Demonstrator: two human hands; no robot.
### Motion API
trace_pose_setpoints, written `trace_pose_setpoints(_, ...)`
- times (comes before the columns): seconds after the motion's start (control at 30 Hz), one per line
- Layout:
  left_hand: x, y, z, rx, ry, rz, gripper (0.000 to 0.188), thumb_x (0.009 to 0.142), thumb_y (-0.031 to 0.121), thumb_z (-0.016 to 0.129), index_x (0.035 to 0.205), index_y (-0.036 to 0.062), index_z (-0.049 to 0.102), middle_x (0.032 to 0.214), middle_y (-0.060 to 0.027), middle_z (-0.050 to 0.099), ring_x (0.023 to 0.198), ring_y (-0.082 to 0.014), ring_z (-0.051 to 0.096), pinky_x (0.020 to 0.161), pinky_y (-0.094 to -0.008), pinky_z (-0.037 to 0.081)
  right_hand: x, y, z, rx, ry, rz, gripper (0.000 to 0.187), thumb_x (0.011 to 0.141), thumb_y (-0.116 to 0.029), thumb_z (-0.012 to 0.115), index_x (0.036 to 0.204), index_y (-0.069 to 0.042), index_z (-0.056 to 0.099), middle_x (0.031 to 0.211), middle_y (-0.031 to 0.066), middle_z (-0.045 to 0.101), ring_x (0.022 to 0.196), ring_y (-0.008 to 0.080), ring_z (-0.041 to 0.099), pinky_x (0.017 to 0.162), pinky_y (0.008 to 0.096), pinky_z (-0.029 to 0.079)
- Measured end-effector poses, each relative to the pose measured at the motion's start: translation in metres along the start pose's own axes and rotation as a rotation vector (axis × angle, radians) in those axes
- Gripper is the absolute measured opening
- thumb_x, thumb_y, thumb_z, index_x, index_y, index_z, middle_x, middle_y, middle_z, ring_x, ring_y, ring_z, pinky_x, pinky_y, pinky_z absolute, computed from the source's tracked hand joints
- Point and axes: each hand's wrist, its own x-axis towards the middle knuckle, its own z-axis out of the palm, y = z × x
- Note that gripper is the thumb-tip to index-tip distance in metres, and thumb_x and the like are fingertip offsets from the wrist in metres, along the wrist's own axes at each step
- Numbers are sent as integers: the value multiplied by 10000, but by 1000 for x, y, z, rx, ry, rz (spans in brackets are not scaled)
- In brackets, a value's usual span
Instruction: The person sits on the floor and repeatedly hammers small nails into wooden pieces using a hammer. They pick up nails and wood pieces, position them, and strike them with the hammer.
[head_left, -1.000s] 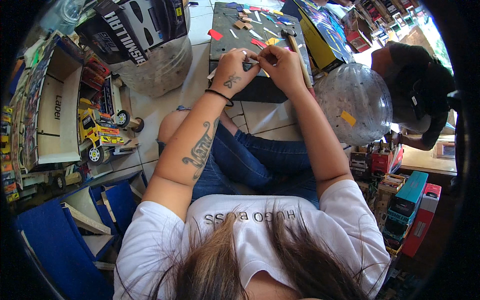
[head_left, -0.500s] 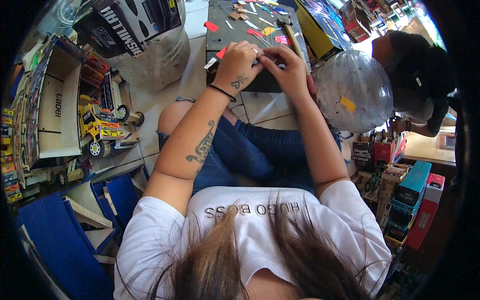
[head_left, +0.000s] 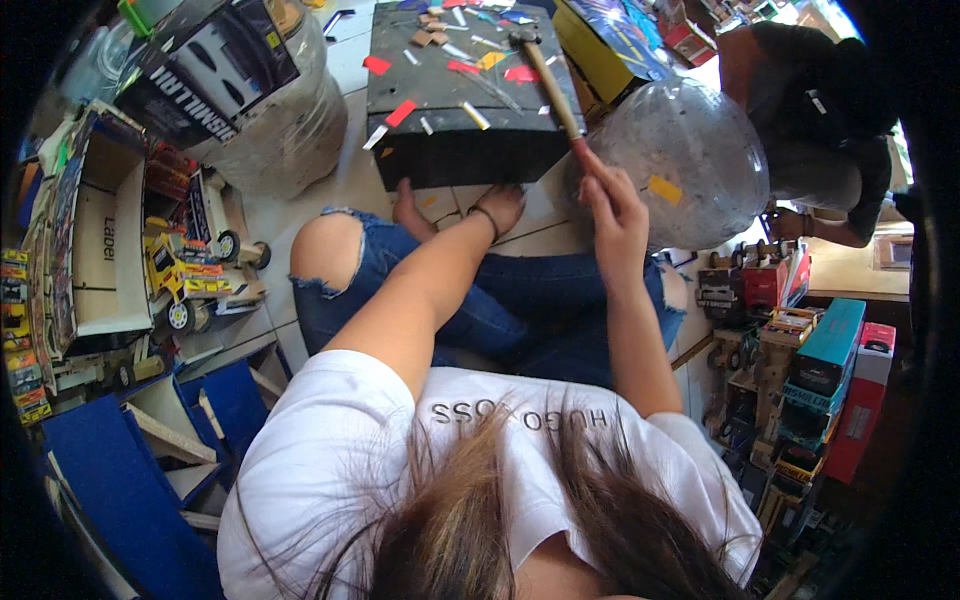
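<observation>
Head camera: A person in a white shirt [head_left: 320,430] and ripped blue jeans [head_left: 540,300] sits on a tiled floor [head_left: 350,70], a dark box [head_left: 470,155] in front of the knees.
Hammer [head_left: 552,88]: Lies along the right side of the box top, head at the far end, its red-ended handle jutting past the near edge.
Right hand [head_left: 620,205]: Fingers bent at the handle's red end, touching it; how tightly they close cannot be told.
Left hand [head_left: 503,205]: Reaches low by the box's front, near a bare foot [head_left: 408,210]; its fingers are too unclear to tell how open they are or what they hold.
Scraps [head_left: 401,113]: Red, white and yellow pieces strewn across the box top, near small brown blocks [head_left: 430,38].
Right flank: A clear plastic drum [head_left: 690,140] bears a yellow-orange patch [head_left: 665,190]; beyond it, another person [head_left: 800,110] in dark clothing.
Left flank: A yellow toy truck [head_left: 170,268] among shelved pieces.
</observation>
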Motion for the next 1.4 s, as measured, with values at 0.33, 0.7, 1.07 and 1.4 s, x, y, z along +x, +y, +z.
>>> trace_pose_setpoints(0.33,-9,14,-68,-176,-2,-69,178,775,147,585,814,-9,661,822,-183,634,770,-325,639,725,-411,515,-14,4,-9,358,75,167,191,872,-42,617,1053,17,623,851,7,600,767,73,559,710,204,444)
trace_pose_setpoints(0.7,-55,-18,-228,-506,664,-225,151,713,157,726,811,51,680,774,-105,653,683,-228,621,636,-337,493,95,-5,59,260,-82,123,132,819,-98,694,891,11,675,799,38,667,715,84,600,639,218,465)
trace_pose_setpoints(1.07,-55,-41,-217,-333,686,-220,148,674,199,760,797,134,709,688,-61,625,699,-235,584,701,-366,453,109,8,103,-47,-153,-182,97,796,-66,699,854,3,662,733,70,675,668,88,624,617,238,494)
trace_pose_setpoints(1.4,-53,-48,-216,-411,624,-232,155,669,234,761,791,154,708,709,-33,643,745,-213,591,763,-369,428,111,5,106,-129,-176,-193,102,784,-69,702,839,8,662,745,96,686,678,118,651,628,256,511)
